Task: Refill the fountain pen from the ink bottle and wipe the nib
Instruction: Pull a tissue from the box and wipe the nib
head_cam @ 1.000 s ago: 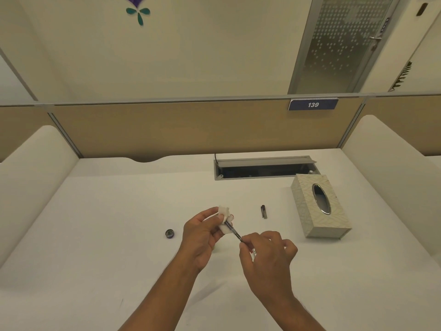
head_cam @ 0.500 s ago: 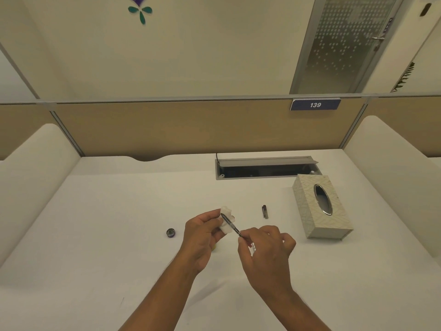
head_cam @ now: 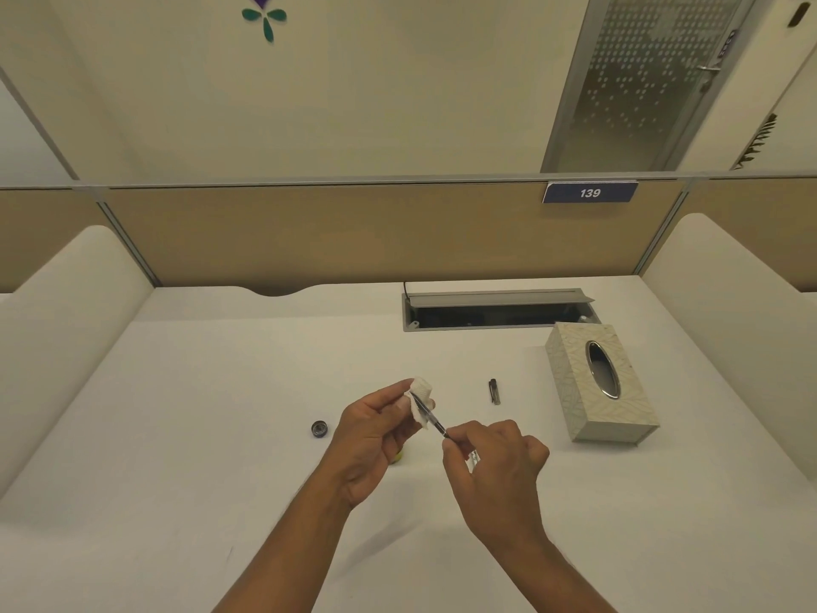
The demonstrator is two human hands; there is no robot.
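The left hand (head_cam: 376, 440) pinches a wad of white tissue (head_cam: 420, 398) between thumb and fingers, just above the desk (head_cam: 177, 435). The right hand (head_cam: 490, 462) grips the pen (head_cam: 428, 415) by its lower end, fingers closed on it, with the nib end pushed into the tissue (the nib itself is hidden in the folds). Taking the tissue box (head_cam: 597, 382) as the mark: both hands are to its left and nearer the person, a small dark pen part (head_cam: 494, 391) lies between the tissue and the box, and a round dark cap (head_cam: 319, 429) sits well left, beyond the left hand. A yellowish thing under the left hand is too hidden to identify.
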